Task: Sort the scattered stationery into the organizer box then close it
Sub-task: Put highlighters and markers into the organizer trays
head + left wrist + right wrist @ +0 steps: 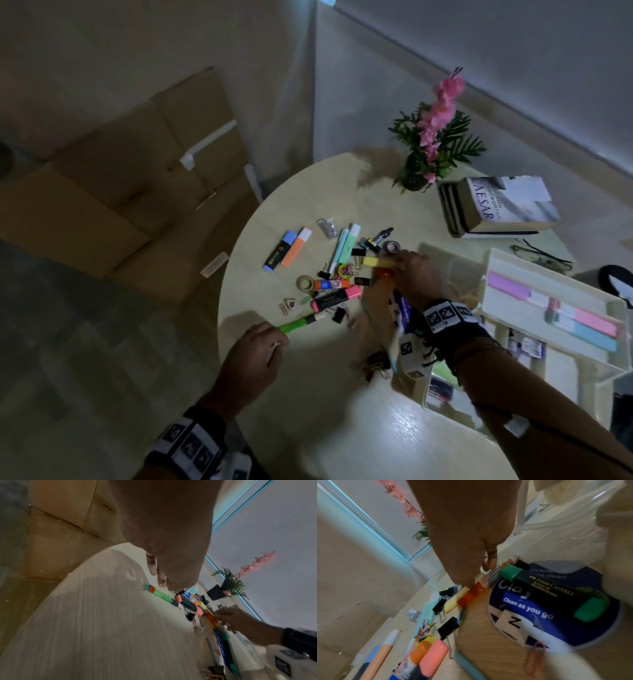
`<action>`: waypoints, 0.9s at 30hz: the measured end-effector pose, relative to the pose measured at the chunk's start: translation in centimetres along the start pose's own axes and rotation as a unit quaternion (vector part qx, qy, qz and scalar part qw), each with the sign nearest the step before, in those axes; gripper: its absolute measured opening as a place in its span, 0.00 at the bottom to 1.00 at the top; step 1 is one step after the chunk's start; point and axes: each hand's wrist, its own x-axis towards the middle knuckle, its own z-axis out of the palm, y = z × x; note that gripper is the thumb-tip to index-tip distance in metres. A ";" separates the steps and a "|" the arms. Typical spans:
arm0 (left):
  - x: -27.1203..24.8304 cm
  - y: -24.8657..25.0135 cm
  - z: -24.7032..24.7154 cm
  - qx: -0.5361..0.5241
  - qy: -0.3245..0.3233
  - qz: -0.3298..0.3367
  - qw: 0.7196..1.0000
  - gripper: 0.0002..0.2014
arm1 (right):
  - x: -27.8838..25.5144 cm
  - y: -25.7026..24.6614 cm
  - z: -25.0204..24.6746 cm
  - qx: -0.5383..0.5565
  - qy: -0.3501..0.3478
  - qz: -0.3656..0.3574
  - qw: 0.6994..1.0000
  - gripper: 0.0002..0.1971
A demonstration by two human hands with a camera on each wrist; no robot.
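Note:
Stationery lies scattered on the round pale table (pixel 308 394). My left hand (pixel 260 346) is at the near end of a green highlighter (pixel 296 324). In the left wrist view this green highlighter (pixel 161 596) lies flat under curled fingertips (pixel 162 580), and contact is unclear. My right hand (pixel 412 270) pinches an orange-capped marker (pixel 469 596), which lies beside a yellow highlighter (pixel 376 262). The clear organizer box (pixel 442 394) stands open at the right. Its white tray (pixel 496 260) holds pastel highlighters.
Blue and orange highlighters (pixel 287 248), a pink one (pixel 339 296), a glue stick (pixel 330 284), tape rolls, binder clips and paper clips fill the table's middle. A dark green highlighter (pixel 553 592) lies on a round blue card (pixel 522 601). Books (pixel 500 209), a potted plant (pixel 435 144) and glasses stand behind.

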 end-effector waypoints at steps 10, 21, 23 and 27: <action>6.5 0.8 -0.2 0.016 -0.004 -0.007 1.000 0.08 | 1.0 2.7 2.4 -0.025 -0.048 -0.023 0.998 0.08; 13.8 4.1 1.4 0.113 -0.027 0.030 0.993 0.15 | -5.7 0.3 -1.5 0.074 0.070 -0.024 0.995 0.08; 14.2 4.1 1.5 0.122 -0.023 0.030 0.992 0.12 | -7.6 0.0 -2.4 0.129 0.113 -0.021 0.985 0.08; 14.4 3.9 1.5 0.137 -0.024 0.028 0.990 0.07 | -11.7 0.1 -3.5 0.233 0.151 0.015 0.960 0.09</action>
